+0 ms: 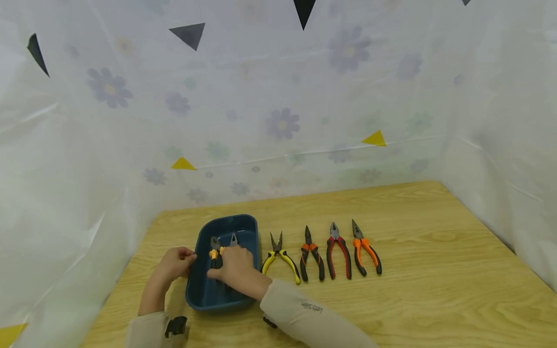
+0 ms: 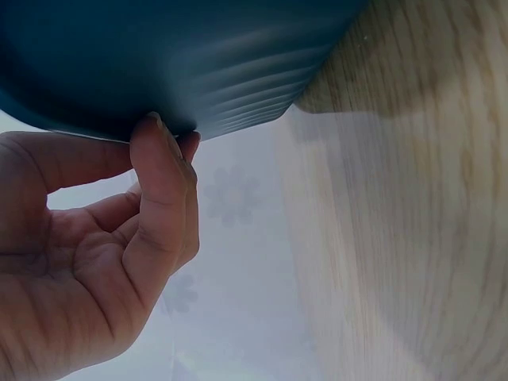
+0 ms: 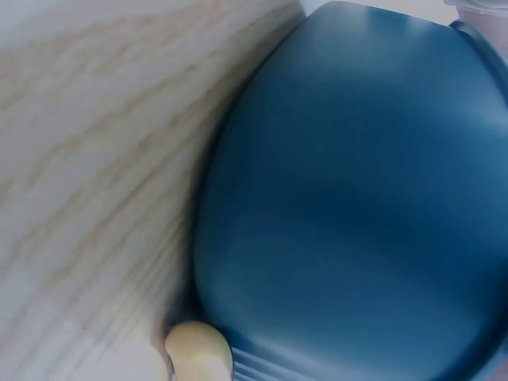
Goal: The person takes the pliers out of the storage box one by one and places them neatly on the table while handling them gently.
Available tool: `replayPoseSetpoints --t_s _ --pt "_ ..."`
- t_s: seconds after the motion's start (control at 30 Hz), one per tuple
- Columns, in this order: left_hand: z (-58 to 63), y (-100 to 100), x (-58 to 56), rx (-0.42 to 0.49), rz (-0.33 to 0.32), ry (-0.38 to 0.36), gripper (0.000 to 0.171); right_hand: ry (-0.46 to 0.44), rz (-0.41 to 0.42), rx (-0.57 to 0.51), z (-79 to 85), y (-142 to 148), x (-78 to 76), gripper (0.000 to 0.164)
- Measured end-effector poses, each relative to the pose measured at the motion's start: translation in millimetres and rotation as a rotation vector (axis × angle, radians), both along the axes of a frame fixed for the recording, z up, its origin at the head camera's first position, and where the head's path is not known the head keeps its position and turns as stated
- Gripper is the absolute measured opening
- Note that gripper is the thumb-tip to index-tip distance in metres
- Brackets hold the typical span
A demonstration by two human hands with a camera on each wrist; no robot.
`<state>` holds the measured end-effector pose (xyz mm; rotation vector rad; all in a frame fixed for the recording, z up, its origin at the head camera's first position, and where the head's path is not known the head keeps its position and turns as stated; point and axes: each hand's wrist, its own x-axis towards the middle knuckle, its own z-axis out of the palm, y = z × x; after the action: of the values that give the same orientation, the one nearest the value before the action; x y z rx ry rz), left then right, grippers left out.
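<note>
A deep blue plastic tray [image 1: 204, 300] stands at the left of the table. My left hand [image 1: 174, 264] pinches its left rim; in the left wrist view, thumb and finger [image 2: 155, 159] meet at the edge. Inside the tray, my right hand [image 1: 237, 270] reaches down over pliers [image 1: 234, 239], whose grey head shows beyond the knuckles. That hand hides their handles and its own fingertips, so I cannot tell whether it grips them. To the left of it lie other pliers [image 1: 214, 251] with yellow and black handles. The right wrist view mostly shows the tray's outer wall [image 3: 357, 190].
Right of the tray lies a row of pliers, heads pointing away: yellow-black needle-nose pliers [image 1: 285, 260], orange-black pliers [image 1: 319, 261], red-black combination pliers [image 1: 347, 258] and orange needle-nose pliers [image 1: 372, 253]. A flower-patterned sheet [image 1: 243, 111] hangs behind the wooden table [image 1: 435, 270].
</note>
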<state>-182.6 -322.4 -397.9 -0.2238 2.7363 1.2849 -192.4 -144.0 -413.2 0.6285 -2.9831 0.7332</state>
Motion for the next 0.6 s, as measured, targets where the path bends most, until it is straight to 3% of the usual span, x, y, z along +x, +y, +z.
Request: replayPoseSetpoints --t_s 0.37,0.6 --pt "1.5 1.5 1.1 -0.023 -0.005 -0.007 0.019 0.027 -0.011 -0.127 11.5 17.6 2.8 0.047" --pt "1.7 0.5 1.3 -0.021 -0.010 0.007 0.019 0.023 -0.005 -0.198 17.2 27.1 3.6 0.048"
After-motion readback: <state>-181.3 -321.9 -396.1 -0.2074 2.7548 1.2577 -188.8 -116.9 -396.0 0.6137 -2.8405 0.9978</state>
